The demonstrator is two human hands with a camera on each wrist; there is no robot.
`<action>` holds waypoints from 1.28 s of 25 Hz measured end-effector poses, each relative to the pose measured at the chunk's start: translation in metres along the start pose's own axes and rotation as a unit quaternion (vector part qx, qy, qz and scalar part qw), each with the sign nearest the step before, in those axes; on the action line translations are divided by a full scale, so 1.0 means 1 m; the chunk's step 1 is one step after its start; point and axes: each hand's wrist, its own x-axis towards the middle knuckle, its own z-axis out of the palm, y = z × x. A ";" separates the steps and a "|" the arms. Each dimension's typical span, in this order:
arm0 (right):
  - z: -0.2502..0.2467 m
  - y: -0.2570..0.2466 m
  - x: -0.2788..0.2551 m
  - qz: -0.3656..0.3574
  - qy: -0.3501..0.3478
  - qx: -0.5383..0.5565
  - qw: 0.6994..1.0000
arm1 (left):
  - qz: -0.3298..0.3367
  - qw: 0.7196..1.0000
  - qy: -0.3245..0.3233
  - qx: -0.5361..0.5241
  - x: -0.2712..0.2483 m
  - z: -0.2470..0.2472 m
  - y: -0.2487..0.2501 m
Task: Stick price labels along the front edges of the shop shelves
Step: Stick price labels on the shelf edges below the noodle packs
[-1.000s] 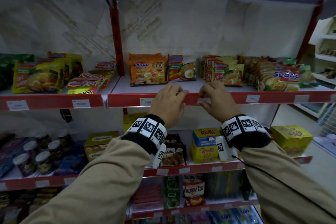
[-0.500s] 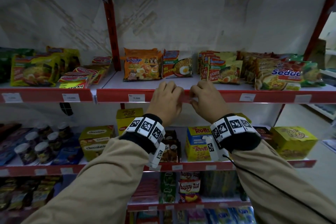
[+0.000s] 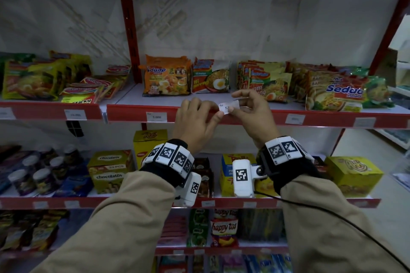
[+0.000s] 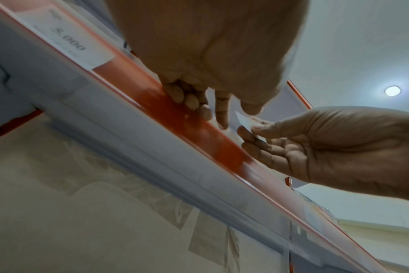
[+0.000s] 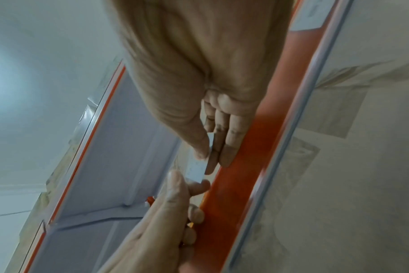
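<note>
— Hands?
— Right hand [image 3: 250,115] pinches a white price label [image 3: 228,107] between thumb and fingers; left hand [image 3: 197,122] pinches its left corner.
— Label's position?
— Just in front of the red shelf edge [image 3: 321,118], unstuck. Noodle packets [image 3: 167,76] stand behind.

head: dim, bluish, lower shelves [image 3: 66,203] in shadow, straight lines bowed at edges | left wrist: round ceiling lamp [image 4: 392,90] glows, near palm soft | right wrist: pale glare at left, motion blur throughout
</note>
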 end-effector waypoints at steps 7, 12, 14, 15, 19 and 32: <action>0.002 0.002 -0.005 -0.079 -0.056 -0.101 0.990 | 0.011 1.000 0.005 0.024 0.001 0.002 -0.002; -0.003 0.002 0.006 -0.093 -0.039 -0.204 0.974 | 0.014 0.999 -0.026 0.025 0.000 -0.008 -0.003; 0.000 0.000 0.011 -0.095 -0.003 -0.205 0.974 | 0.021 0.997 -0.056 0.051 0.003 -0.015 -0.005; 0.002 -0.001 0.012 -0.099 0.007 -0.207 0.973 | 0.023 0.996 -0.067 0.061 0.004 -0.018 -0.005; 0.008 -0.001 0.014 -0.105 -0.011 -0.217 0.971 | -0.007 0.998 -0.059 0.007 0.004 -0.025 -0.006; 0.015 -0.001 0.003 -0.135 -0.059 -0.350 0.925 | 0.016 0.997 -0.064 0.034 0.003 -0.025 -0.006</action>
